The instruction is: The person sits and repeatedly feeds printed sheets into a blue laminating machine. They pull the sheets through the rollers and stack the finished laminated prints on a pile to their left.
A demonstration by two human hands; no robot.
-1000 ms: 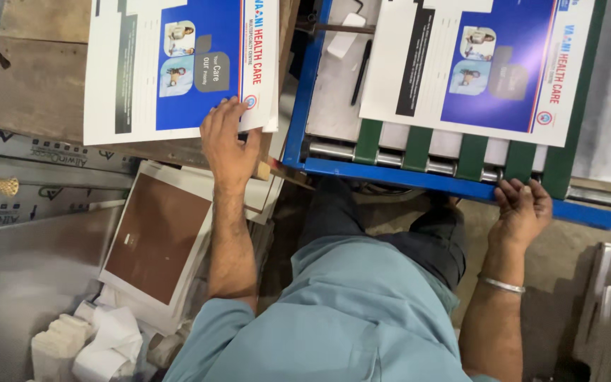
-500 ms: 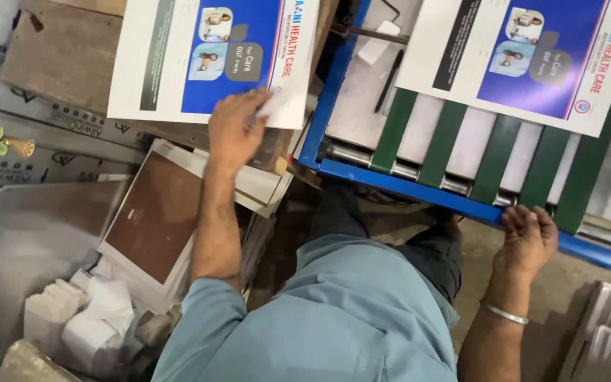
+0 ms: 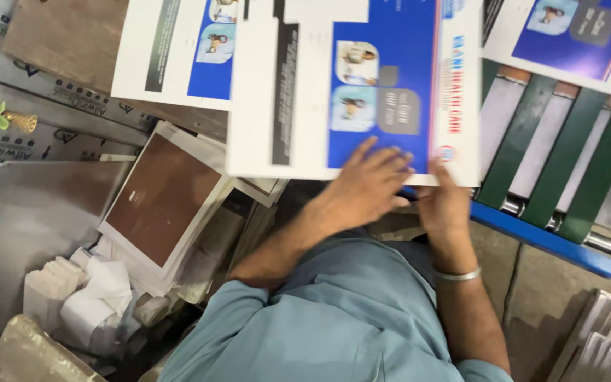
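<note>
Two hands on one printed blue-and-white sheet at twelve o'clock: left hand spread flat on its lower edge, grip apart; right hand pinching that edge, thumb on top. Green-slatted blue conveyor at three o'clock.

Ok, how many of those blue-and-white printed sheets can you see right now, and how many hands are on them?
Blue-and-white printed sheets: 3 — one at upper left, one under the hands, one at upper right on the green belts.
Hands on the middle sheet: 2 — left hand, right hand.
Total: 5.
</note>
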